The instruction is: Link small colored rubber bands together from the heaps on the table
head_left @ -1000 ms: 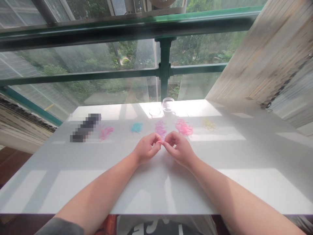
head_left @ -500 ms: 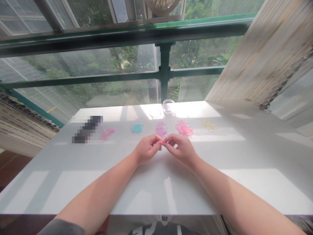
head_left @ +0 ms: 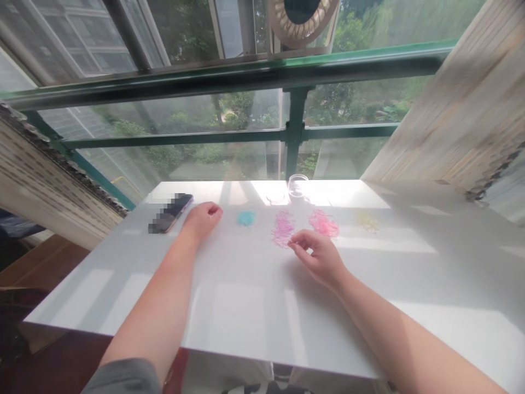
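My left hand (head_left: 203, 217) reaches out to the left with its fingers curled down onto the white table (head_left: 254, 295), right beside a dark phone (head_left: 171, 211). What its fingertips hold is hidden. My right hand (head_left: 318, 255) rests near the middle with finger and thumb pinched together, just below a purple pile of small elastic bands (head_left: 283, 229). A teal pile (head_left: 246, 218) lies between the two hands. A pink pile (head_left: 324, 223) and a faint yellow pile (head_left: 368, 220) lie further right.
A clear jar (head_left: 298, 186) and its lid (head_left: 275, 196) stand at the table's far edge against a green-framed window (head_left: 293, 131). A round fan (head_left: 301, 19) sits on the upper rail. Walls close in at left and right.
My hands were pinched together at the middle; now the left hand has swung left to the spot beside the phone and covers the pink pile there. The view has shifted left and up.
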A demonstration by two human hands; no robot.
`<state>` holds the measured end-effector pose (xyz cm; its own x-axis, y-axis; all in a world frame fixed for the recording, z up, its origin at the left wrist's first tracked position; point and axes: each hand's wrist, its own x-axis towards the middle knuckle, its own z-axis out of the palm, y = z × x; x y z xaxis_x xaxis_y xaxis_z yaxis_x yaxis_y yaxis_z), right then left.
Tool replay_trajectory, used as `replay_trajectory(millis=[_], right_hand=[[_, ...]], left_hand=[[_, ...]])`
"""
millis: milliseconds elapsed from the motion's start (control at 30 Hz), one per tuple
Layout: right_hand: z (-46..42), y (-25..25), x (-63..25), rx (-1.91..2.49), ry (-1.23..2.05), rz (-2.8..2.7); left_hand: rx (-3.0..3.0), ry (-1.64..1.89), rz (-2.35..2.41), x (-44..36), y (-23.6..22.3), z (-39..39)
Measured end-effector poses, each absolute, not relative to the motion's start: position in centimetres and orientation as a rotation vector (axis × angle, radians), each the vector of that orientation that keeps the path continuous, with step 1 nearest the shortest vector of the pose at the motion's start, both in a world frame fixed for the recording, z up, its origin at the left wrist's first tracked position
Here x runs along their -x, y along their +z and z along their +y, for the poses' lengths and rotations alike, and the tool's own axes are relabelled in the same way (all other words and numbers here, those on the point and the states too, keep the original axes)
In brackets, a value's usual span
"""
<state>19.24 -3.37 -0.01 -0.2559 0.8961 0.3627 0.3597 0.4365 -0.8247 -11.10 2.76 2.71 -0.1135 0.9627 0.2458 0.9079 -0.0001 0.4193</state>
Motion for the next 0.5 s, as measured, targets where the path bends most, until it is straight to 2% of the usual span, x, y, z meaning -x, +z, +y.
replay_trajectory(millis=[100,500], right_hand=[[-3.5,-0.2,-19.3,1.104,0.774,-1.842],[-3.2,-0.4,-19.6,1.085,0.775,-1.878]], left_hand=[[-1.824,0.587,2.324,14.7,2.6,2.5],[-1.650,0.597,2.351,16.4,1.8,2.7]])
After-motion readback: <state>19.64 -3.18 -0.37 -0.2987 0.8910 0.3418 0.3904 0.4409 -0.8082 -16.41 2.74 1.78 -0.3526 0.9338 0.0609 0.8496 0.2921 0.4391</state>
